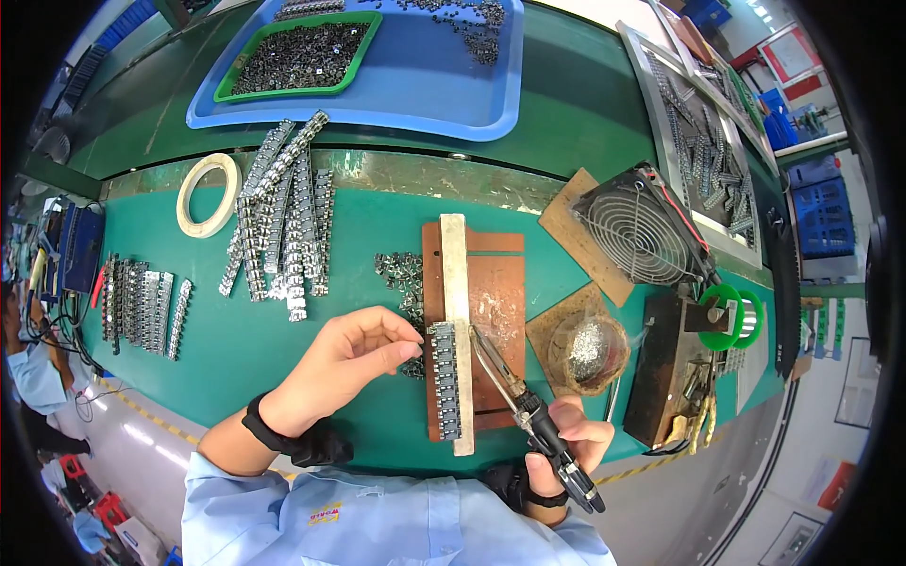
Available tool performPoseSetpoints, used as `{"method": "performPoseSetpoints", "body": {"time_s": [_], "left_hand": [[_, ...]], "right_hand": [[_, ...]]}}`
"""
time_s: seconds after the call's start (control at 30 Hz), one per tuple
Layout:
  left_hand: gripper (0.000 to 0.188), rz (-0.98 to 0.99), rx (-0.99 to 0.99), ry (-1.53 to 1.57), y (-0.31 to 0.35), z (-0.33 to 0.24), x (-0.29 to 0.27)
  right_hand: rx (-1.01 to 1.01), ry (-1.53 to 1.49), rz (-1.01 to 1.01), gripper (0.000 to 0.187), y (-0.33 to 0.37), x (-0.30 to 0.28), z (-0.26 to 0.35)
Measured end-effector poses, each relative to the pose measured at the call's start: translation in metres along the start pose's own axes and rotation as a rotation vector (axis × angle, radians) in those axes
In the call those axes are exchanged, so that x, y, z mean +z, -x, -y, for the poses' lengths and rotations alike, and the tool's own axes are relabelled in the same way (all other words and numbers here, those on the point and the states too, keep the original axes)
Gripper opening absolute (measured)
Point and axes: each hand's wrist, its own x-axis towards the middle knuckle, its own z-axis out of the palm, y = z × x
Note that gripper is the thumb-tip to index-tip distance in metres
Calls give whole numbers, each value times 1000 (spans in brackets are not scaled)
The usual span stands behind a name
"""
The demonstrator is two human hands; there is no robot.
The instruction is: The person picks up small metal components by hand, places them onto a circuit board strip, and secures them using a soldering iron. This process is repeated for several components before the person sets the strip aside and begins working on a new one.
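Note:
In my right hand (578,439) is a black soldering iron (543,429), its fingers wrapped round the handle. The iron's metal tip slants up and left to the edge of a pale metal bar (456,274). Along the bar's left side lies a strip of small dark-and-silver parts (444,382), on a brown board (498,292). My left hand (344,363) is just left of the strip's upper end, thumb and forefinger pinched together. Whatever they hold is too small to make out. Loose small metal parts (404,283) lie beyond that hand, beside the board.
Finished-looking strips (283,208) are piled at the left, near a tape roll (209,195) and a row of strips (142,297). A blue tray (425,94) holds a green tray (226,91) of parts. At right are a fan (637,226), a round dish (590,354) and a solder spool (731,318).

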Motion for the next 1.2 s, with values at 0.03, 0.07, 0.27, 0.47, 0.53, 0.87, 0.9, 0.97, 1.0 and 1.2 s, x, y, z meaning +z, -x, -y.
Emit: {"method": "performPoseSetpoints", "body": {"time_s": [0.03,0.07,0.27,0.47,0.53,0.87,0.9,0.97,1.0,1.2], "left_hand": [[13,2,0,-2,-1,1,0],[12,18,-6,36,-1,1,0],[10,41,-57,235,-4,7,1],[9,-37,27,217,-5,8,8],[9,-35,51,162,-5,10,9],[13,4,-99,302,-5,11,10],[14,6,-121,345,-5,11,9],[15,7,-144,387,-5,10,8],[15,11,-148,395,-5,11,8],[16,16,-162,396,-6,12,9]], "right_hand": [[-10,-1,1,46,-1,0,0],[-20,-2,3,46,-2,1,-1],[-30,1,2,46,-4,2,0],[-4,37,17,47,-3,3,2],[18,49,25,48,-3,2,2],[-41,9,47,47,-7,0,1],[-45,6,52,47,-8,0,1],[-46,4,57,47,-8,0,1],[-49,3,62,47,-8,0,1],[-48,1,83,48,-9,-2,1]]}}
